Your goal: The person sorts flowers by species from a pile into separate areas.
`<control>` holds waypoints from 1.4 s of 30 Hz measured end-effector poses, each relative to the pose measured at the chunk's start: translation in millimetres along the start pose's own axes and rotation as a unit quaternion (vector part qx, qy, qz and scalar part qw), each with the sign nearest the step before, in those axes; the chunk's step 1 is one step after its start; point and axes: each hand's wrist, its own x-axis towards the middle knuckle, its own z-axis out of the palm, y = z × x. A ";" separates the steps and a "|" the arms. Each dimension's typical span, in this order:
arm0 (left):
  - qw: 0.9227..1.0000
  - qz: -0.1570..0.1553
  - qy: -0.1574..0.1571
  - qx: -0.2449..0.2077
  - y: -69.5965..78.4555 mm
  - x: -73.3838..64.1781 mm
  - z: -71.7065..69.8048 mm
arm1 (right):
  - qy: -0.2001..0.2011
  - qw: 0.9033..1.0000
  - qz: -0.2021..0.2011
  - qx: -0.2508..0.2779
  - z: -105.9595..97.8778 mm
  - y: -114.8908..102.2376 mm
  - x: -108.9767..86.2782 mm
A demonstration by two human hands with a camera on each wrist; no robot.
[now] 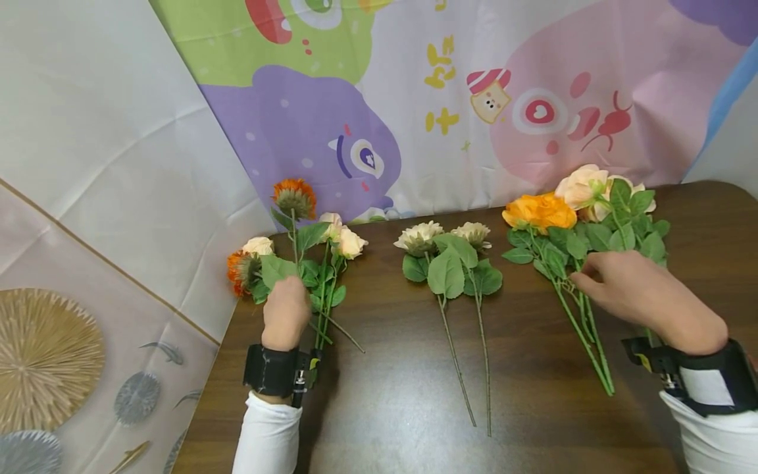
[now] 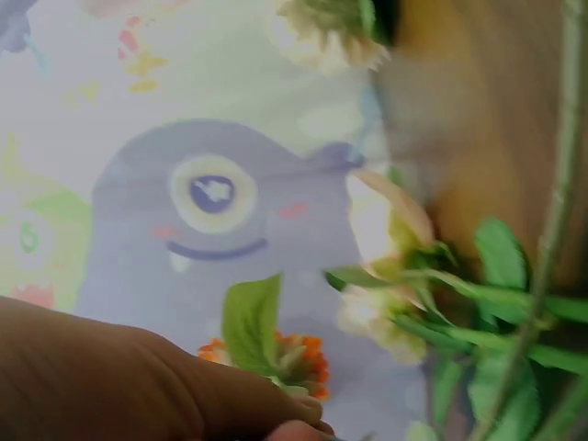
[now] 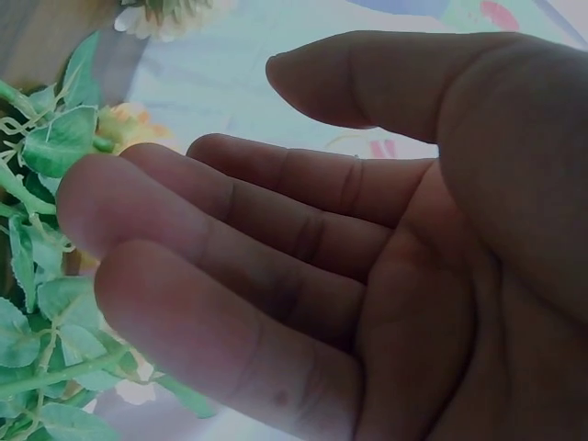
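My left hand (image 1: 287,315) pinches the stem of an orange artificial flower (image 1: 296,197), whose bloom stands upright above the fist in the head view. Around that hand lie another orange flower (image 1: 239,273), a cream bloom (image 1: 258,246) and pale peach roses (image 1: 351,243). In the left wrist view, thumb and finger meet just below the held flower's leaf (image 2: 252,326). My right hand (image 1: 648,289) hovers over the leafy stems of a yellow-orange flower (image 1: 540,212) and large peach flowers (image 1: 583,187). Its fingers (image 3: 184,312) are loosely extended, with nothing in the palm.
Two cream flowers (image 1: 419,237) with long stems lie mid-table between the hands. The brown wooden table (image 1: 385,395) meets a cartoon-printed cloth (image 1: 438,164) along its back edge. A pale patterned cloth (image 1: 148,316) borders the left side.
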 end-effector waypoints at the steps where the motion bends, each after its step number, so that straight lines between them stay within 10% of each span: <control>1: 1.000 0.011 0.017 -0.004 2.6 -1.7 -1.5 | 0.001 1.000 -0.001 -0.001 -0.2 -0.4 0.0; 11: 0.989 0.100 0.080 -0.071 37.9 -15.1 -19.6 | -0.010 1.000 -0.010 0.008 -1.3 -10.6 -0.8; 20: 0.960 0.212 0.133 -0.122 73.6 -29.5 -16.4 | 0.039 0.995 -0.086 0.042 4.0 -39.6 -3.0; 28: 0.932 0.308 0.116 -0.150 107.9 -52.0 -7.2 | 0.077 0.974 -0.181 0.109 21.8 -76.1 -2.9; 42: 0.894 0.382 0.006 -0.234 135.2 -75.4 3.6 | -0.049 0.929 -0.206 0.303 62.6 -124.1 -9.1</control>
